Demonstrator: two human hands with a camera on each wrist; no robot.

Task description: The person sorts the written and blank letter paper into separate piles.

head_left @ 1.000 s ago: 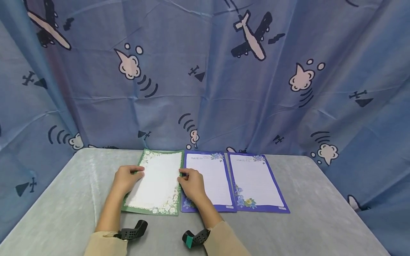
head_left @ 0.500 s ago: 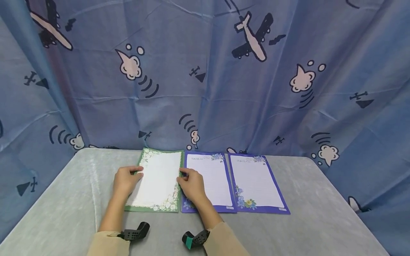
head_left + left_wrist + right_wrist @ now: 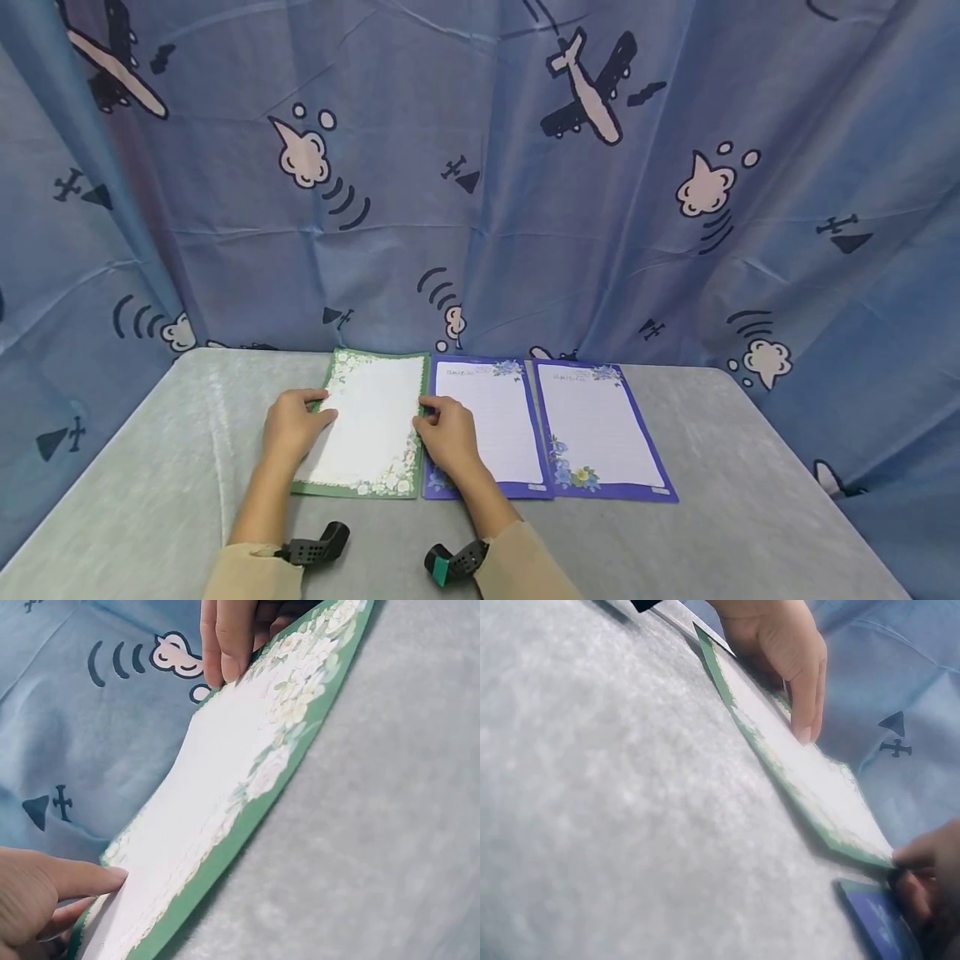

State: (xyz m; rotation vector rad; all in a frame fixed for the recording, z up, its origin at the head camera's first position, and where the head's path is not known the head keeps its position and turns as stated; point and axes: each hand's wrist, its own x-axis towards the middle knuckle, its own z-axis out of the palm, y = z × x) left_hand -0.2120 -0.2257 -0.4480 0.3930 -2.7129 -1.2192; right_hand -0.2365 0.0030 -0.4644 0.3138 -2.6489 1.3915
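Note:
A green-bordered sheet of stationery paper [image 3: 371,425] with white flowers lies at the left of a row of sheets. My left hand [image 3: 291,429] pinches its left edge, the thumb on top of the paper. On the opposite edge, my right hand [image 3: 450,433] pinches the sheet between thumb and fingers. Seen from the left wrist, the green-bordered sheet [image 3: 195,780] bows a little between the hands. Beneath my right forearm lies a purple-bordered sheet [image 3: 502,425], its lower left partly covered. A second purple-bordered sheet [image 3: 603,425] lies to its right.
The sheets are on a grey cloth-covered table [image 3: 750,500]. A blue curtain [image 3: 480,183] printed with planes and clouds hangs behind the table's far edge. Black wrist devices [image 3: 315,546] sit on both wrists.
The green-bordered sheet's near edge has shifted slightly away from me, level with the purple-bordered sheets. Both hands have kept hold of it, and the purple-bordered sheets have stayed put.

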